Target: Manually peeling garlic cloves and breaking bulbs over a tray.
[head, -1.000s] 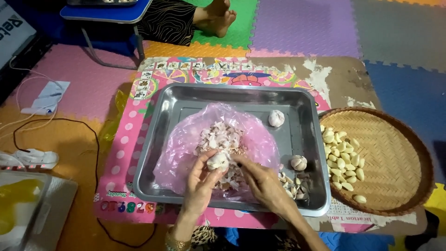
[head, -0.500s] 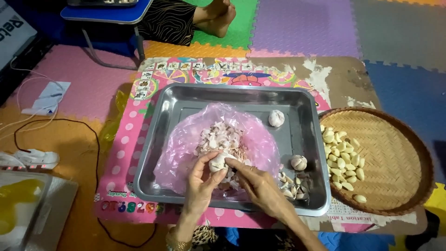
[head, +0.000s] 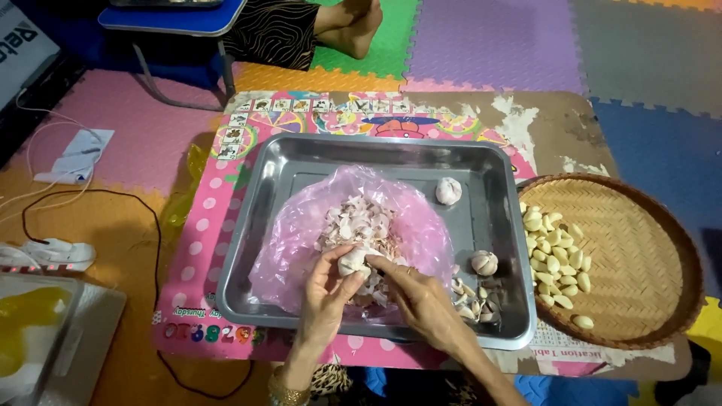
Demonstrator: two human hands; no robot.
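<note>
Pinched between fingers (head: 340,265) of the left hand (head: 323,301) and fingertips of the right hand (head: 421,301): a garlic bulb (head: 352,261), both sets of fingers closed on it from either side. Held just above a heap of papery garlic skins (head: 357,222) on a pink plastic bag (head: 301,233), near the front edge of a steel tray (head: 301,154). Two more whole garlic bulbs in the tray: one (head: 449,191) toward the back right corner, one (head: 484,262) near the right edge. Loose unpeeled cloves (head: 474,301) in the front right corner. Right of the tray, touching its rim, a round woven basket (head: 647,248) with peeled cloves (head: 553,252) along its left side. Underneath all, a low surface (head: 556,128) with a pink patterned cover, worn at the back right corner.
</note>
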